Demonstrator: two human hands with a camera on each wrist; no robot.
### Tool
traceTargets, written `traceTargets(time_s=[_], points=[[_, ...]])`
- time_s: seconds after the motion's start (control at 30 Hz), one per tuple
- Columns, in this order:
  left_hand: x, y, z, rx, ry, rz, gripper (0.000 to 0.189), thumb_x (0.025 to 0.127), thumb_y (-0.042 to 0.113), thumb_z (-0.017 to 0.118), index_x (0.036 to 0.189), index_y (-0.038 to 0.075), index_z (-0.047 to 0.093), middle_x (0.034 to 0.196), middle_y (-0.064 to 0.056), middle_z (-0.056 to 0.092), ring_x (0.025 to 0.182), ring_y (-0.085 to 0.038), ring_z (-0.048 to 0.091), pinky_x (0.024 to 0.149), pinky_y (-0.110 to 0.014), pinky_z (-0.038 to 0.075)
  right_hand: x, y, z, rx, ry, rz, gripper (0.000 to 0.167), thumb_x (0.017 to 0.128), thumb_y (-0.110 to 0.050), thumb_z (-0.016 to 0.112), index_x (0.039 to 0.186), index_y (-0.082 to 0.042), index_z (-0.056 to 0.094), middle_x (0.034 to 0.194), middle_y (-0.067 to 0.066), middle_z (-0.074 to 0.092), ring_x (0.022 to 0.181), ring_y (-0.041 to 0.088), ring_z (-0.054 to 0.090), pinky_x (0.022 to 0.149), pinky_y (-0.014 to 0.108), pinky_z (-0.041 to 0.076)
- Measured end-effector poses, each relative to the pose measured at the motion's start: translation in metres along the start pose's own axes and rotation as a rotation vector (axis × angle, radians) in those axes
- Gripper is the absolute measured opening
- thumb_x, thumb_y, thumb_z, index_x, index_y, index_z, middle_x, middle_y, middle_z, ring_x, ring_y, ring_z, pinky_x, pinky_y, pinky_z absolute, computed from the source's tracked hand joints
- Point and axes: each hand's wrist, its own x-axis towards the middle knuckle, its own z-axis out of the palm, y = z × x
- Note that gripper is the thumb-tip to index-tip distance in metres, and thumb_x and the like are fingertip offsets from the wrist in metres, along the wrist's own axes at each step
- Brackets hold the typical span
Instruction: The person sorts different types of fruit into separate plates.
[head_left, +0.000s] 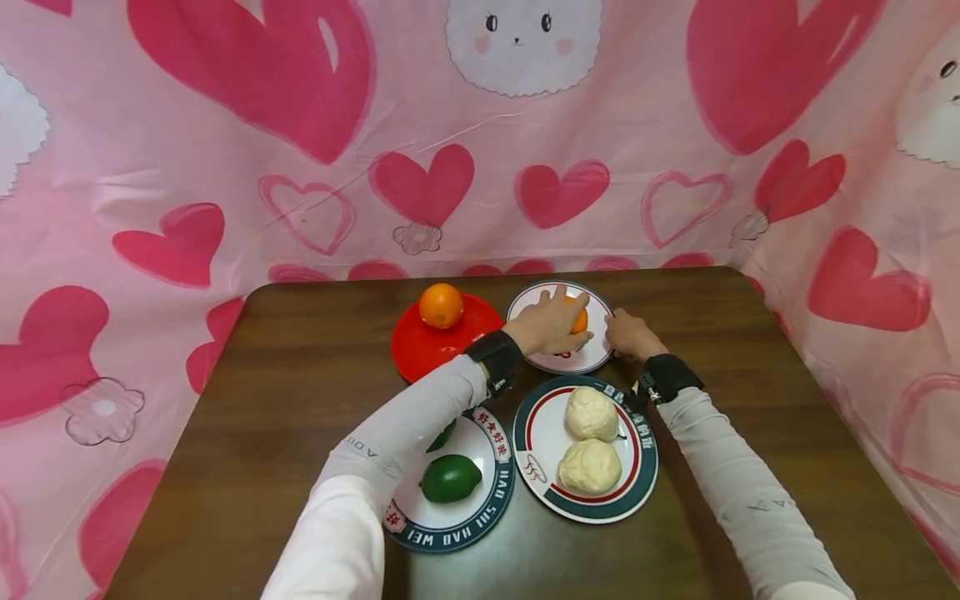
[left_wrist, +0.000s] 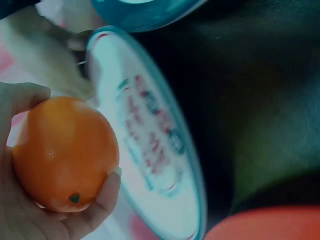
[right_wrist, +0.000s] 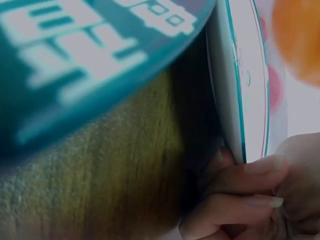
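Observation:
My left hand grips an orange above a small white plate at the back of the table. In the left wrist view its thumb and fingers curl round the orange, and the plate's printed face shows behind it. On the plate's right side, my right hand holds the rim. The right wrist view shows the thumb and curled fingers pinching that edge, with part of the orange blurred at the upper right.
Left of the white plate lies a red plate with another orange. Nearer stand two dark-rimmed plates: one bears green fruit, partly behind my left sleeve, the other two pale dough-like balls. A pink heart-patterned cloth hangs behind.

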Motion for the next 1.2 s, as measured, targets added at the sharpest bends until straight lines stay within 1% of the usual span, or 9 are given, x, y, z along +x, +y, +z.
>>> traceTargets(time_s=[0.17, 0.33, 0.5, 0.63, 0.73, 0.83, 0.97, 1.07, 1.2], points=[[0.01, 0.005, 0.019, 0.059, -0.017, 0.004, 0.067, 0.099, 0.055, 0.055, 0.155, 0.025, 0.032, 0.144, -0.016, 0.043, 0.12, -0.031, 0.054, 0.093, -0.044, 0.058, -0.002, -0.001, 0.001, -0.001, 0.011, 0.01, 0.042, 0.111, -0.026, 0.029, 0.129, 0.01, 0.039, 0.079, 0.015, 0.054, 0.062, 0.021, 0.055, 0.053, 0.026, 0.051], [0.012, 0.006, 0.026, 0.094, 0.009, 0.028, 0.068, 0.099, 0.055, 0.055, 0.156, 0.026, 0.032, 0.147, -0.016, 0.042, 0.123, -0.032, 0.054, 0.093, -0.044, 0.059, -0.002, -0.002, 0.001, -0.006, 0.023, -0.015, 0.043, 0.111, -0.026, 0.03, 0.13, 0.011, 0.039, 0.082, 0.018, 0.054, 0.063, 0.022, 0.056, 0.054, 0.027, 0.051], [0.009, 0.003, 0.025, 0.1, 0.018, 0.034, 0.069, 0.099, 0.061, 0.051, 0.156, 0.027, 0.032, 0.148, -0.015, 0.043, 0.123, -0.032, 0.056, 0.093, -0.046, 0.059, -0.002, -0.002, 0.003, -0.015, 0.026, -0.029, 0.041, 0.111, -0.026, 0.03, 0.127, 0.011, 0.04, 0.081, 0.018, 0.055, 0.06, 0.021, 0.056, 0.053, 0.027, 0.052], [0.002, -0.007, 0.007, 0.07, 0.039, 0.035, 0.072, 0.1, 0.064, 0.045, 0.159, 0.027, 0.029, 0.153, -0.014, 0.04, 0.129, -0.034, 0.052, 0.1, -0.048, 0.056, -0.007, -0.005, 0.0, -0.003, 0.02, -0.022, 0.041, 0.112, -0.026, 0.028, 0.128, 0.01, 0.039, 0.08, 0.018, 0.055, 0.062, 0.022, 0.057, 0.055, 0.027, 0.053], [-0.008, -0.02, -0.016, 0.051, 0.078, 0.018, 0.073, 0.1, 0.065, 0.044, 0.16, 0.026, 0.028, 0.154, -0.015, 0.038, 0.133, -0.036, 0.049, 0.103, -0.051, 0.054, -0.01, -0.006, -0.002, 0.013, 0.002, -0.013, 0.042, 0.112, -0.027, 0.028, 0.131, 0.009, 0.038, 0.084, 0.018, 0.054, 0.068, 0.024, 0.057, 0.059, 0.027, 0.053], [-0.022, -0.039, -0.038, 0.039, 0.157, -0.015, 0.075, 0.099, 0.064, 0.048, 0.159, 0.025, 0.03, 0.152, -0.015, 0.041, 0.132, -0.036, 0.049, 0.106, -0.053, 0.051, -0.011, -0.007, -0.003, 0.018, -0.012, -0.003, 0.043, 0.112, -0.029, 0.027, 0.134, 0.007, 0.036, 0.088, 0.017, 0.053, 0.072, 0.024, 0.056, 0.061, 0.026, 0.053], [-0.042, -0.071, -0.056, 0.016, 0.263, -0.071, 0.074, 0.097, 0.06, 0.056, 0.156, 0.022, 0.033, 0.154, -0.017, 0.041, 0.134, -0.038, 0.046, 0.108, -0.058, 0.048, -0.011, -0.007, -0.004, 0.018, -0.016, 0.004, 0.045, 0.112, -0.03, 0.027, 0.136, 0.007, 0.035, 0.088, 0.017, 0.052, 0.073, 0.024, 0.056, 0.062, 0.026, 0.053], [-0.058, -0.094, -0.059, 0.027, 0.286, -0.129, 0.075, 0.096, 0.056, 0.061, 0.155, 0.019, 0.034, 0.156, -0.02, 0.038, 0.137, -0.042, 0.043, 0.105, -0.062, 0.049, -0.012, -0.008, -0.006, 0.021, -0.016, -0.001, 0.045, 0.112, -0.029, 0.028, 0.136, 0.008, 0.034, 0.085, 0.016, 0.052, 0.071, 0.023, 0.056, 0.061, 0.026, 0.055], [-0.074, -0.121, -0.048, 0.026, 0.231, -0.215, 0.079, 0.094, 0.053, 0.064, 0.157, 0.018, 0.031, 0.157, -0.023, 0.034, 0.138, -0.047, 0.04, 0.104, -0.068, 0.046, -0.015, -0.009, -0.007, 0.021, -0.033, 0.001, 0.045, 0.113, -0.03, 0.026, 0.135, 0.009, 0.034, 0.086, 0.016, 0.051, 0.073, 0.023, 0.055, 0.063, 0.025, 0.054]])
